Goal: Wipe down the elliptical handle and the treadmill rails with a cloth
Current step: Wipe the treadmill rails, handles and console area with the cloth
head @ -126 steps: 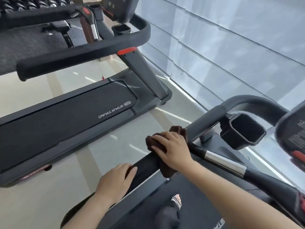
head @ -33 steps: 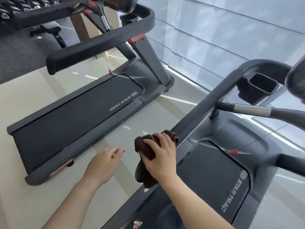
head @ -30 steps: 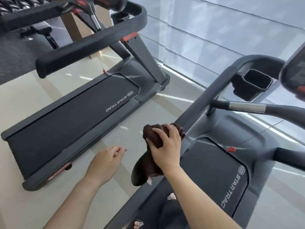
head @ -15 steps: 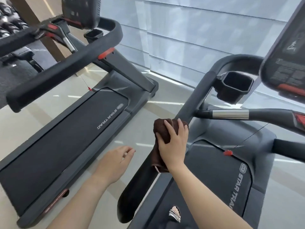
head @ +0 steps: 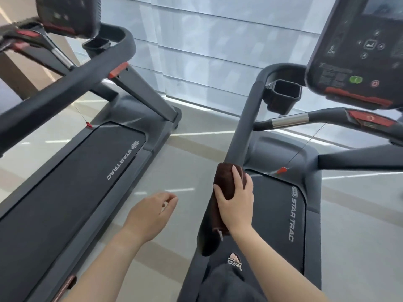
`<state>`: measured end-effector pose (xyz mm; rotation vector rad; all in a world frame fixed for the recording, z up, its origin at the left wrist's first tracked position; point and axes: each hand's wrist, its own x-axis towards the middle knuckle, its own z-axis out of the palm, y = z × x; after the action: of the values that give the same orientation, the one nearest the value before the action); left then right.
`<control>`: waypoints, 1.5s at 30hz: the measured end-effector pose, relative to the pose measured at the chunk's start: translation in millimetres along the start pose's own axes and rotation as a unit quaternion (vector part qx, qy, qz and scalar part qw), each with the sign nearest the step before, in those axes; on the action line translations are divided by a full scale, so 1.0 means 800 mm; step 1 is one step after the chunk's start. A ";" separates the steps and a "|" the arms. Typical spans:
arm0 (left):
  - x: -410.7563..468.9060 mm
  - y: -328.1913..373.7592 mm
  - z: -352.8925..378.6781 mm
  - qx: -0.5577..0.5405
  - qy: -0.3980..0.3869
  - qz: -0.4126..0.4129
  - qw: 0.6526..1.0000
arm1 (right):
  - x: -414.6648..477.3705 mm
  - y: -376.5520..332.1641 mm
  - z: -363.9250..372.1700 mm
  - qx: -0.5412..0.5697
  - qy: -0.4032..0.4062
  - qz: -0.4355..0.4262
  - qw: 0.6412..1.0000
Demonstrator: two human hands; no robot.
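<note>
Right hand [head: 234,203] wraps the dark brown cloth [head: 226,182] around the left side rail [head: 242,125] of the near treadmill, fingers closed over it, palm pressing down. Left hand [head: 150,212] hangs loose beside it, half curled, holding nothing, clear of the rail. That cloth looks soft, light and thick like terry, so it should mould round the padded bar; best gripped bunched in the palm, as here. A tail droops below the wrist. Further up, the rail climbs to a cup holder [head: 283,94] and the console [head: 357,49]. Beyond on the left, a 2nd treadmill [head: 91,171] waits.
</note>
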<state>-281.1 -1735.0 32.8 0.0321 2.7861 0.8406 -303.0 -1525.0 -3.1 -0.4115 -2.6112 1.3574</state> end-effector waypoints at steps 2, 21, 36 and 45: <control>-0.013 -0.015 -0.012 0.020 0.000 0.018 1.000 | -0.012 -0.005 0.005 -0.022 0.009 0.033 0.999; 0.200 -0.031 -0.017 0.031 0.010 0.280 0.960 | 0.126 -0.014 0.034 -0.193 0.099 0.030 0.976; 0.259 0.084 0.041 -0.035 -0.101 0.629 0.770 | -0.068 -0.024 0.077 -0.230 0.317 0.098 0.915; 0.203 0.099 0.104 0.009 -0.146 0.703 0.696 | -0.142 0.013 0.205 -0.037 0.625 0.127 0.770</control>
<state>-423.8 -1609.3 -25.7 2.2340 1.9898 0.8399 -238.6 -1682.1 -108.0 -1.1953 -1.4680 0.5737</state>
